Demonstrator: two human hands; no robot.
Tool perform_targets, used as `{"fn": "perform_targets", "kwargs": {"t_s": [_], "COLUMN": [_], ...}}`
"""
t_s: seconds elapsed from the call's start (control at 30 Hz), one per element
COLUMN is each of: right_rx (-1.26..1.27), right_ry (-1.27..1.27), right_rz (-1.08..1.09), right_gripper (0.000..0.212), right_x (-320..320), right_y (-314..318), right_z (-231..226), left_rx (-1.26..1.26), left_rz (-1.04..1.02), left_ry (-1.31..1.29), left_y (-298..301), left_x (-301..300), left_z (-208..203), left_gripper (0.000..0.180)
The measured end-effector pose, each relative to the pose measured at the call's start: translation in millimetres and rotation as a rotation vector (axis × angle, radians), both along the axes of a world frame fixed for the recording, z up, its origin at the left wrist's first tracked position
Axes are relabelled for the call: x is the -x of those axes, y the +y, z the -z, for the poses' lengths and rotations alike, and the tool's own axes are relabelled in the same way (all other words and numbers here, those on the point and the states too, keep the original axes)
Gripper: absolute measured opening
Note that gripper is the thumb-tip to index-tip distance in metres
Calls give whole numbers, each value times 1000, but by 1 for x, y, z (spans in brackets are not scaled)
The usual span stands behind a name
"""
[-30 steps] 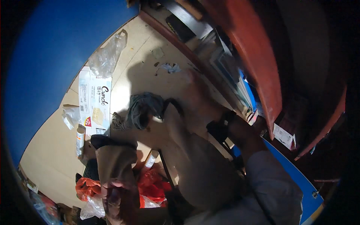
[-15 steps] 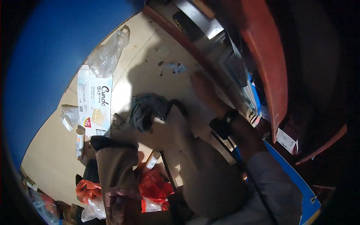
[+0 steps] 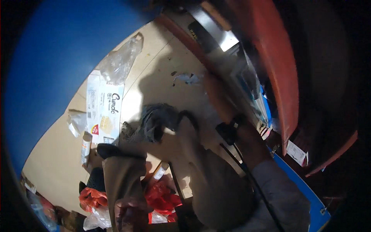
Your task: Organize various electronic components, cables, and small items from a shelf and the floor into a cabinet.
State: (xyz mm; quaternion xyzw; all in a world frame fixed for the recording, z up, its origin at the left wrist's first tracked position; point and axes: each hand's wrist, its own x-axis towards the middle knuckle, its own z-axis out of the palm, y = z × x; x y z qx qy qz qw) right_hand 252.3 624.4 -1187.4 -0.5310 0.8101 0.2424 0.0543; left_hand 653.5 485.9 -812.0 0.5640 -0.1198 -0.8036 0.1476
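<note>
- Right forearm (image 3: 253, 147) reaches forward from the lower right, its pale sleeve (image 3: 276, 187) ending short of the wrist (image 3: 235, 123).
- Right hand (image 3: 216, 91) extends ahead in shadow, its grip too dim to make out.
- Left hand (image 3: 132, 210) lies low over the left leg (image 3: 125, 176), loosely curled.

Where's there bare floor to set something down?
Widest at left: floor between the blue panel, white packet, left tube and orange bag. A narrower strip lies between the box and grey cloth. It's crowded around the left leg, with the right tube and red bag; the right hand is near the paper scrap.
</note>
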Motion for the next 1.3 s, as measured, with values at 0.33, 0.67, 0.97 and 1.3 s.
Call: {"fn": "perform_targets", "kwargs": {"t_s": [0.33, 0.67, 0.97, 1.3], "right_rx": [246, -98, -760, -587], "right_ry": [-905, -1665, -1826, -1587], "right_rz": [360, 437, 118, -23], "right_gripper": [21, 19, 15, 32], "right_x": [-57, -130, -217, -241], "right_y": [-49, -140, -179, -198], "right_z": [-77, -218, -369, -349], "left_rx": [24, 214, 527, 308], "left_rz": [-74, -26, 15, -232], "left_ry": [-29, -143, -56, 66], "left_y": [14, 35, 63, 81], "left_x": [-13, -6, 6, -1], "left_z": [-17, -15, 5, -33], "left_gripper": [22, 41, 34, 10]}}
